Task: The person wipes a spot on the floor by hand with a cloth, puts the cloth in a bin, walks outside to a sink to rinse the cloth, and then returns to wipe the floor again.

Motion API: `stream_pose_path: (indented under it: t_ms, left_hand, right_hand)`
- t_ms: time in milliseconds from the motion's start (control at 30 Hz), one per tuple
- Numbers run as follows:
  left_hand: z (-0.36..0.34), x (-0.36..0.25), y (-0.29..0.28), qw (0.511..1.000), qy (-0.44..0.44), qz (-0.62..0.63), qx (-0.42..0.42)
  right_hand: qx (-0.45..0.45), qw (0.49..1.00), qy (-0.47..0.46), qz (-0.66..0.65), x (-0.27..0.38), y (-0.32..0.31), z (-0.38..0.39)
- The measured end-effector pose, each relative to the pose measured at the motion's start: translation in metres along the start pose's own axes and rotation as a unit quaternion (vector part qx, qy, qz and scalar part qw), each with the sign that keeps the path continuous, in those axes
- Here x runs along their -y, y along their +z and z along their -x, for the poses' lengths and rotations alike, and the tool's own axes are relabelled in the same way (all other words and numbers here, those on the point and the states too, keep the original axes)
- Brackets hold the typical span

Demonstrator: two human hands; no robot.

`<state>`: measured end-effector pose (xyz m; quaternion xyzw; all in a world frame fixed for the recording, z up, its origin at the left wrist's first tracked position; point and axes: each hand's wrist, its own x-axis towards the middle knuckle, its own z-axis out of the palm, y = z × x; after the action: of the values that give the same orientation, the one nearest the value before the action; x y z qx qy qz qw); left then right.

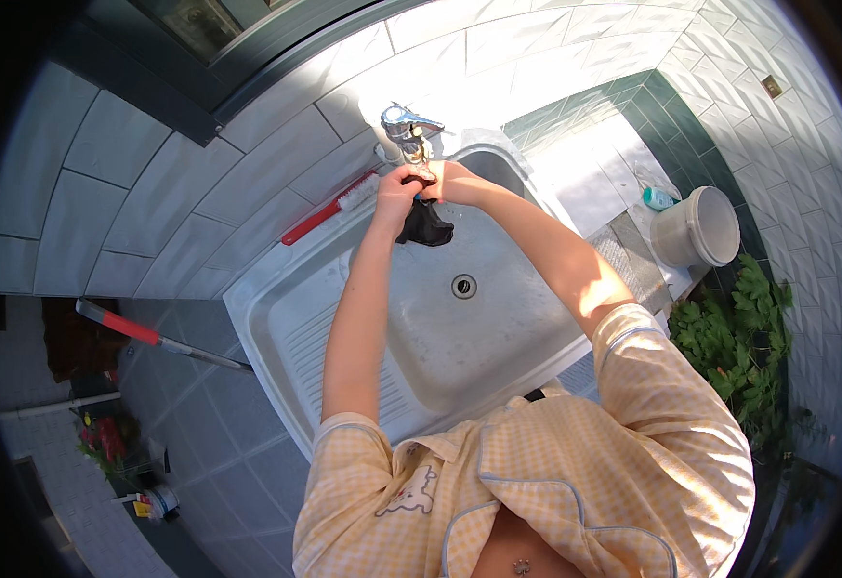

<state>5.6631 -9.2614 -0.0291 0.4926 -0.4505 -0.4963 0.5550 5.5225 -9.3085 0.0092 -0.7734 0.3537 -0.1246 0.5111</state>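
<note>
A chrome faucet (407,125) stands at the back of the steel sink (460,347). Just under its spout, my left hand (402,190) has its fingers closed on a black cloth (428,224), which hangs into the basin. My right hand (445,185) is beside it at the upper end of the cloth, fingers bent around it and partly hidden. The drain (463,286) shows below the cloth, and the ridged drainboard lies at the sink's left.
A red-handled brush (315,219) lies behind the sink. At right are a white bucket (696,231), a teal container (658,198) and leafy plants (739,337). A pole with red grip (132,323) leans at left, above tiled floor (219,405).
</note>
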Motion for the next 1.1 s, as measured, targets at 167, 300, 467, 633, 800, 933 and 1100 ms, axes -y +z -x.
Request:
stream_pose_path:
  t_ms: [167, 300, 467, 633, 800, 933, 1100]
  left_hand:
    - [0.000, 0.000, 0.029, 0.982, 0.031, 0.180, 0.054]
    - [-0.006, 0.021, 0.039, 0.989, -0.073, -0.042, 0.122]
    - [-0.023, 0.066, 0.025, 0.980, -0.107, -0.160, 0.054]
    - [-0.019, 0.051, 0.021, 0.975, -0.190, -0.112, -0.008]
    - [-0.001, 0.040, 0.024, 0.979, -0.180, 0.095, -0.028]
    - [0.002, 0.041, 0.019, 0.955, -0.203, 0.209, -0.060]
    - [0.001, 0.083, -0.004, 0.972, -0.081, -0.064, -0.213]
  right_hand:
    - [-0.091, 0.993, 0.080, 0.000, -0.016, -0.021, 0.014]
    - [-0.058, 0.951, -0.034, -0.301, -0.017, -0.026, 0.025]
    - [-0.167, 0.829, -0.141, -0.515, -0.014, -0.047, 0.039]
    - [-0.287, 0.769, 0.106, -0.562, -0.075, -0.035, 0.081]
    - [-0.242, 0.603, 0.390, -0.653, -0.095, 0.042, 0.047]
    - [-0.145, 0.600, 0.264, -0.741, -0.089, 0.057, 0.004]
    - [-0.106, 0.707, 0.250, -0.653, -0.057, 0.061, -0.020]
